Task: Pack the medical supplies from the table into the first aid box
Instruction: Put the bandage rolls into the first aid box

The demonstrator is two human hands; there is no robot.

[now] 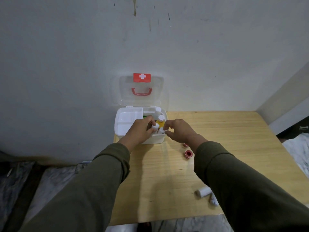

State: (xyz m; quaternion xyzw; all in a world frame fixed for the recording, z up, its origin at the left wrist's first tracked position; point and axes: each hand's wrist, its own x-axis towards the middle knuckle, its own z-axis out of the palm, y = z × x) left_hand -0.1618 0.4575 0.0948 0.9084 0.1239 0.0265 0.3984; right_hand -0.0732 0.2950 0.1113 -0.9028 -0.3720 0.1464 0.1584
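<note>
A white first aid box (155,139) stands open at the table's far left corner, its clear lid (124,91) with a red cross leaning against the wall. Inside are a white tray insert (127,118) on the left and several white-capped bottles, one yellow (160,120), on the right. My left hand (141,129) is over the box, fingers closed on a small white bottle (155,127). My right hand (179,130) hovers at the box's right front corner, fingertips pinched near another white cap (161,130). Two red-centred tape rolls (188,154) lie on the table. A white bandage roll (203,191) lies nearer me.
The wooden table (225,131) meets the grey wall behind the box. A small white item (213,200) lies beside the bandage roll, partly hidden by my right sleeve. Marbled floor shows to the left and below the table edge.
</note>
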